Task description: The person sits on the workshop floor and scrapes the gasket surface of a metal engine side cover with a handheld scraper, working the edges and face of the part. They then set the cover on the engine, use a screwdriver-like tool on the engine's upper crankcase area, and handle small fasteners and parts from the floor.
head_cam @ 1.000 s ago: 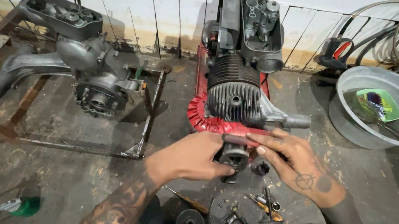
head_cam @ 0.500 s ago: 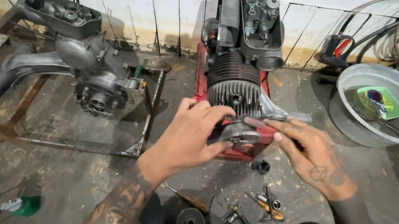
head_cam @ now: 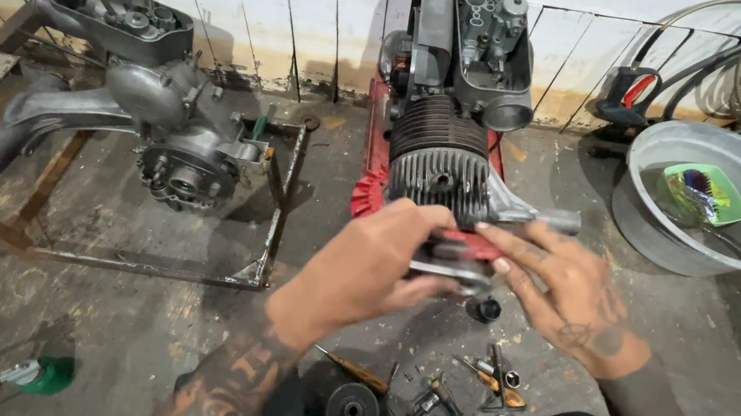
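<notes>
Both hands are gripping a flat grey metal engine part (head_cam: pixel 454 261), the left hand (head_cam: pixel 373 264) curling round its near edge and the right hand (head_cam: pixel 560 287) pinching its far edge with spread fingers. The part is hovering just in front of the black finned engine cylinder (head_cam: pixel 439 164) (standing on a red base (head_cam: pixel 372 173)). Small loose fittings (head_cam: pixel 488 379) are lying on the concrete floor (head_cam: pixel 106 324) below.

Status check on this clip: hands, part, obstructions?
Left hand and right hand both grip a small metal part against the finned engine. Loose tools on floor below, clear of hands.
</notes>
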